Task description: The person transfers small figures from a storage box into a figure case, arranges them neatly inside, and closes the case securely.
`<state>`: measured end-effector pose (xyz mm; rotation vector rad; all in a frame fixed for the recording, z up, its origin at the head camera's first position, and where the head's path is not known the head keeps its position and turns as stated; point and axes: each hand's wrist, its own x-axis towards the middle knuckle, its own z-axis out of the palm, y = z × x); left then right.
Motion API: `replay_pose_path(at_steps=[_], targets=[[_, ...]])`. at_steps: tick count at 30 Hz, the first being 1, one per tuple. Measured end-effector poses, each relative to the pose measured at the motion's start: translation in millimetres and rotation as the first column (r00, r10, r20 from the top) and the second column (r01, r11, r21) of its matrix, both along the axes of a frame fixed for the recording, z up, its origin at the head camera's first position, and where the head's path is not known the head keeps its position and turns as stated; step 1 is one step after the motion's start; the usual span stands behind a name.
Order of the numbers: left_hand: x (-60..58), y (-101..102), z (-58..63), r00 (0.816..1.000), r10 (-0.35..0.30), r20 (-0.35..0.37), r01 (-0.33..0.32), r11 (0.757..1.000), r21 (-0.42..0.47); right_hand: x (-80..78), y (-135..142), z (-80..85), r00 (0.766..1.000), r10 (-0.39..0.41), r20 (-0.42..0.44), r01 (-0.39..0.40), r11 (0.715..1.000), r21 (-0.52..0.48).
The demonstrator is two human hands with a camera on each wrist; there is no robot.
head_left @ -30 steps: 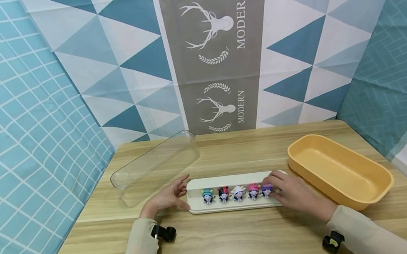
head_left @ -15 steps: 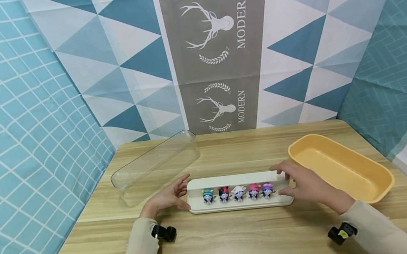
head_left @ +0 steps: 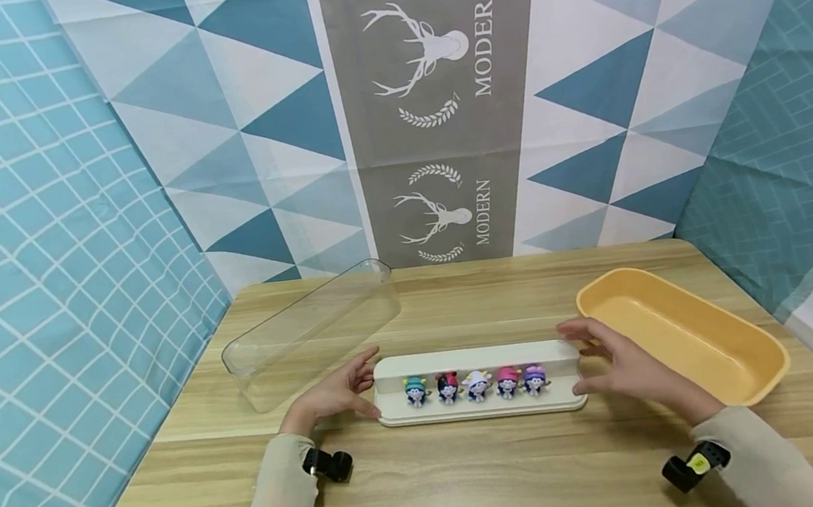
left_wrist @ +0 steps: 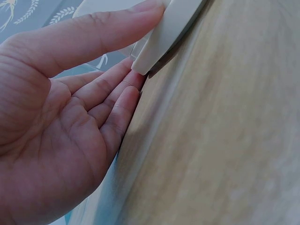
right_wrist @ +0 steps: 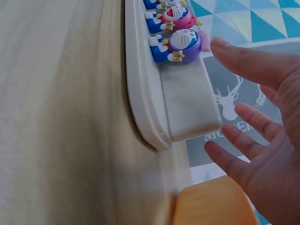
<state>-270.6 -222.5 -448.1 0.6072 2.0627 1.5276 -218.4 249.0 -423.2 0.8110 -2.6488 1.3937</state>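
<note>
A long cream display stand [head_left: 425, 412] with a raised back step lies on the table. Several small blue-and-white cat figurines in coloured hats stand in a row along it, among them one with a white hat [head_left: 477, 386] and one with a purple hat [right_wrist: 183, 41] at the right end. My left hand [head_left: 332, 396] rests at the stand's left end, thumb touching its front corner [left_wrist: 154, 47] and fingers extended along the end. Near the right end, my right hand [head_left: 626, 362] has its fingers spread and nothing between them; the right wrist view shows a gap from the stand.
A transparent plastic cover [head_left: 313, 331] lies at the back left of the wooden table [head_left: 463, 481]. On the right, a yellow-orange tray [head_left: 687, 338] stands close behind the right hand. Patterned cloth [head_left: 429, 117] hangs behind the table.
My right hand has let go of the purple-hatted figurine and drawn back to the right, its fingers spreading. The left hand and the stand have stayed in place.
</note>
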Motion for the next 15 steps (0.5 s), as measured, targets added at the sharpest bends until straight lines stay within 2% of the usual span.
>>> replay_pose_path(at_steps=[7,11,15], targets=[[0.2,0,-0.9,1.000,0.009,-0.002,-0.009,1.000,-0.005,0.7,3,-16.8,0.996,0.017,0.082,-0.011,0.997,-0.079],[0.1,0,-1.2,1.000,0.010,-0.001,-0.010,1.000,-0.003,-2.0,6,-27.2,0.997,0.044,0.059,-0.037,0.993,-0.111],[0.1,0,-0.9,1.000,0.014,0.001,-0.014,1.000,-0.005,-6.2,12,-37.4,0.992,0.125,0.033,-0.117,0.976,-0.183]])
